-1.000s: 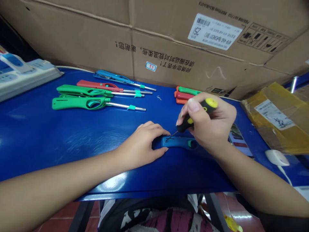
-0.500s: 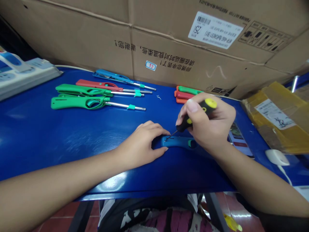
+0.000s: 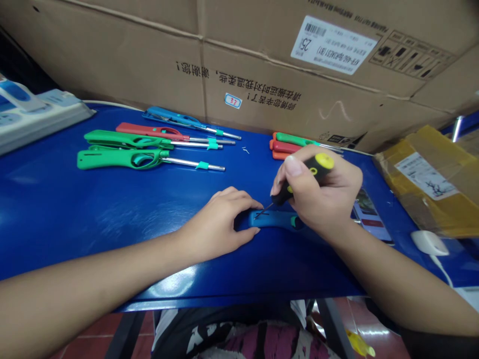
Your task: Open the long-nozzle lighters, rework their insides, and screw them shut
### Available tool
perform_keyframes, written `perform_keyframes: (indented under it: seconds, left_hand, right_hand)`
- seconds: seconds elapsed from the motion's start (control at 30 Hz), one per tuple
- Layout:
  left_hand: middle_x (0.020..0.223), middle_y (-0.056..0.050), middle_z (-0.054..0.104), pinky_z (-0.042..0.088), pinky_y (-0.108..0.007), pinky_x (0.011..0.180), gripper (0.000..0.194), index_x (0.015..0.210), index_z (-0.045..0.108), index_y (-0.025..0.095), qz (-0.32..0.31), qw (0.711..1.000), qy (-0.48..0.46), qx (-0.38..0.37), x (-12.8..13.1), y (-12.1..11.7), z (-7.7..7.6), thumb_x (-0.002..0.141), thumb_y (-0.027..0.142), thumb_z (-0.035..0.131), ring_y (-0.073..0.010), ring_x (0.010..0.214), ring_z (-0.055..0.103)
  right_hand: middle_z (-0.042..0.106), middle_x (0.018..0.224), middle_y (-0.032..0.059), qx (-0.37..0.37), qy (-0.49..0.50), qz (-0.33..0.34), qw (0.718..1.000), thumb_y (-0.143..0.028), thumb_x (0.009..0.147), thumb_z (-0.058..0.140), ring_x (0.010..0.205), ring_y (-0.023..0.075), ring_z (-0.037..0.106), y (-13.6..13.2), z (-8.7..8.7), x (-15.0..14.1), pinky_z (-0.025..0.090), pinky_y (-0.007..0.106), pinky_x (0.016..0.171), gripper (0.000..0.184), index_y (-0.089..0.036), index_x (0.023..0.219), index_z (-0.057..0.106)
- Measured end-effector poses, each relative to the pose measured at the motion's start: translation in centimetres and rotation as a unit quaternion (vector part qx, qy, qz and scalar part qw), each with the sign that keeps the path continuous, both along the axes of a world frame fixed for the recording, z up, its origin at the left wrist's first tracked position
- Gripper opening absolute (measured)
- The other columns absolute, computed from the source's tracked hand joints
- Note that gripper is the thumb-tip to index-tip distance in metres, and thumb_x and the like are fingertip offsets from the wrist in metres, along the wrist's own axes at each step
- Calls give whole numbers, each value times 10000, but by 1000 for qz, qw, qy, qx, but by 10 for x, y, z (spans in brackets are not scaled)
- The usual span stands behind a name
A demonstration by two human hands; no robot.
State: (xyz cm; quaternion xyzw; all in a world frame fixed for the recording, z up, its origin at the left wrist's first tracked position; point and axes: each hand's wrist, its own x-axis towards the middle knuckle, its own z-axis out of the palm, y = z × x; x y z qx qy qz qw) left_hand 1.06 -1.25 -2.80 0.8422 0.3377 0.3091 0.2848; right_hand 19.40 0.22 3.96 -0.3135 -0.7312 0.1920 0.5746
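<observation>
A blue lighter handle (image 3: 275,220) lies flat on the blue table (image 3: 93,214), near its front edge. My left hand (image 3: 220,223) curls round its left end and pins it down. My right hand (image 3: 322,194) is closed round a black screwdriver with a yellow cap (image 3: 310,172). The thin metal tip rests on the left end of the blue handle. My right fingers hide the handle's right part.
Several long green, red and blue lighters (image 3: 142,144) lie at the back left. More coloured handles (image 3: 288,144) sit behind my right hand. Big cardboard boxes (image 3: 262,65) wall the back. A white power strip (image 3: 33,117) is far left, a yellow parcel (image 3: 430,184) right.
</observation>
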Motion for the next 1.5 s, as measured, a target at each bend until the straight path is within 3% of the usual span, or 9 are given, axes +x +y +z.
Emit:
perform_keyframes:
  seconds: [0.17, 0.27, 0.4, 0.47, 0.67, 0.8, 0.97, 1.23, 1.5]
  left_hand:
    - [1146, -55, 769, 541, -478, 1001, 325, 1161, 723, 193, 3, 1000, 6, 1, 0, -1, 0, 855, 223, 828, -272, 1094, 676]
    - [1155, -57, 772, 542, -478, 1006, 328, 1169, 725, 195, 4, 1000, 7, 0, -1, -1, 0, 858, 227, 823, -274, 1096, 677]
    - [1242, -81, 760, 522, -504, 1058, 350, 1205, 724, 190, 4, 1000, 12, -3, -1, -1, -1, 869, 238, 806, -295, 1154, 668]
    - [1273, -92, 750, 506, -510, 1085, 358, 1220, 722, 190, 3, 1000, 13, -5, -1, -1, -1, 875, 245, 799, -303, 1184, 661]
    - [1141, -68, 767, 543, -465, 1005, 327, 1165, 729, 189, 11, 1000, 12, 2, -1, -1, 0, 858, 248, 826, -274, 1090, 676]
    - [1170, -72, 766, 536, -480, 1028, 317, 1162, 727, 189, 6, 1000, 15, -2, 0, -1, 1, 864, 250, 814, -284, 1128, 671]
    - [1164, -54, 771, 543, -466, 1007, 337, 1188, 721, 223, 9, 1000, 11, -1, 0, -2, 0, 862, 236, 805, -272, 1090, 687]
    - [1139, -65, 761, 548, -457, 989, 293, 1169, 727, 205, 2, 1000, 19, -13, 0, 0, 4, 892, 274, 792, -270, 1090, 672]
    - [1250, -83, 728, 532, -496, 1041, 307, 1217, 717, 217, 0, 1000, 25, -9, -1, 0, 2, 921, 288, 753, -288, 1155, 652]
  right_hand:
    - [639, 613, -28, 12, -21, -3, 1000, -322, 994, 677, 521, 121, 586, 0, 0, 1, 473, 285, 501, 305, -230, 706, 639]
    - [746, 867, 2, 23, -44, -21, 999, -313, 983, 698, 630, 138, 663, 2, -2, 3, 539, 290, 559, 58, -258, 989, 716]
    - [721, 1304, 41, 78, -105, 4, 991, -265, 952, 738, 780, 153, 733, 3, 2, 7, 607, 314, 686, 379, -320, 1310, 627]
    - [764, 1180, 36, 95, -167, 22, 981, -248, 970, 715, 869, 173, 742, 1, 12, 11, 615, 331, 802, 225, -274, 1189, 670]
    - [778, 1101, 49, -17, -356, 101, 929, -172, 1001, 539, 599, 100, 642, -5, 61, 26, 526, 275, 553, 355, -169, 1348, 613]
    - [774, 868, -11, 26, -411, 101, 906, -249, 970, 674, 567, 126, 632, -2, 79, 32, 463, 291, 502, 143, -233, 1108, 705]
    - [561, 547, -70, 123, -417, 52, 899, -500, 967, 727, 431, 100, 405, 5, 73, 31, 305, 302, 443, 325, -255, 776, 631]
    - [764, 876, -27, 24, -385, 101, 917, -254, 1018, 547, 666, 138, 672, 6, 70, 32, 489, 284, 633, 172, -269, 999, 717]
    - [632, 625, -49, 51, -352, 27, 934, -482, 1009, 640, 570, 122, 580, 11, 58, 28, 465, 270, 596, 308, -258, 802, 683]
